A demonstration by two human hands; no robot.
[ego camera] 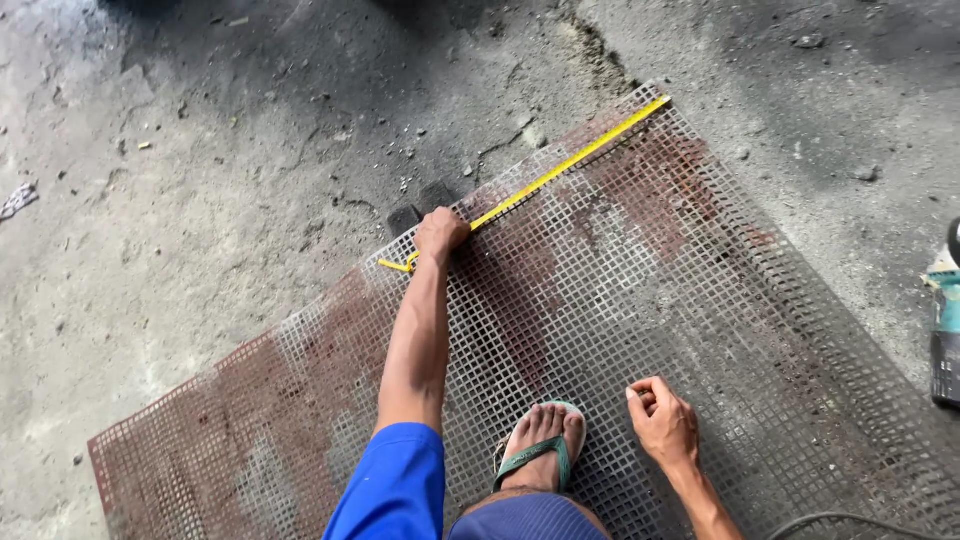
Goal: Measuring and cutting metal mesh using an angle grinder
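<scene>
Rusty mesh sheet (pixel 640 290) on concrete floor (pixel 200 200), left hand (pixel 441 234) pinning yellow tape measure (pixel 570 160), right hand (pixel 662 420) loosely curled, sandalled foot (pixel 543 445) between.

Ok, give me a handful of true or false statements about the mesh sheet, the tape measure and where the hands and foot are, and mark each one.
1. The left hand presses the yellow tape measure against the far edge of the perforated metal sheet. True.
2. The tape runs across the middle of the sheet. False: it lies along the far edge, out to the corner.
3. A foot in a green flip-flop stands on the sheet. True.
4. The right hand grips the tape's other end. False: it rests loosely curled on the mesh near the foot, far from the tape.
5. The sheet lies on a wooden bench. False: it lies on the concrete floor.
</scene>
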